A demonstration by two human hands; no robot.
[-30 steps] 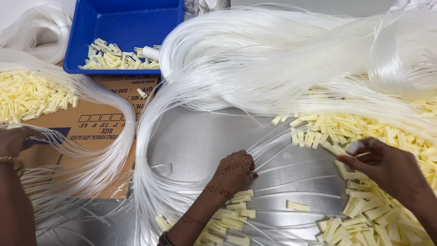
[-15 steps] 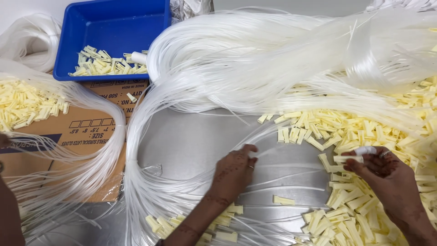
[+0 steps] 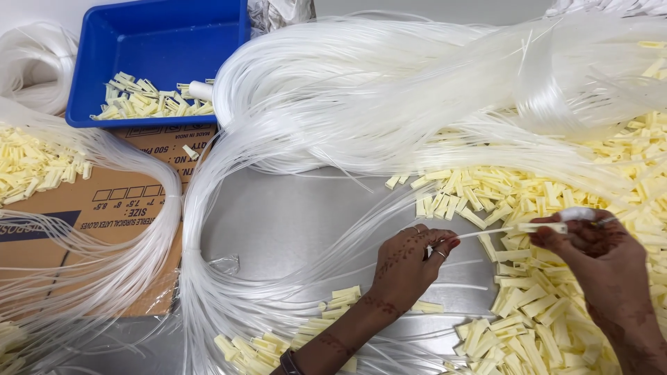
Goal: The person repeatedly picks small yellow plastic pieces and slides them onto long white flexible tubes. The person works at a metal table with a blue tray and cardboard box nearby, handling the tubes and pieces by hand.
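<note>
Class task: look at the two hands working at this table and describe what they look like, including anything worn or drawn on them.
Both arms are bare, with no sleeves or gloves. The left hand carries dark henna-style patterns across its back and down the forearm, rings on its fingers, and a dark band at the wrist. The right hand also shows dark henna-style patterning on its back and fingers. Whether it wears any ring cannot be told.
</note>
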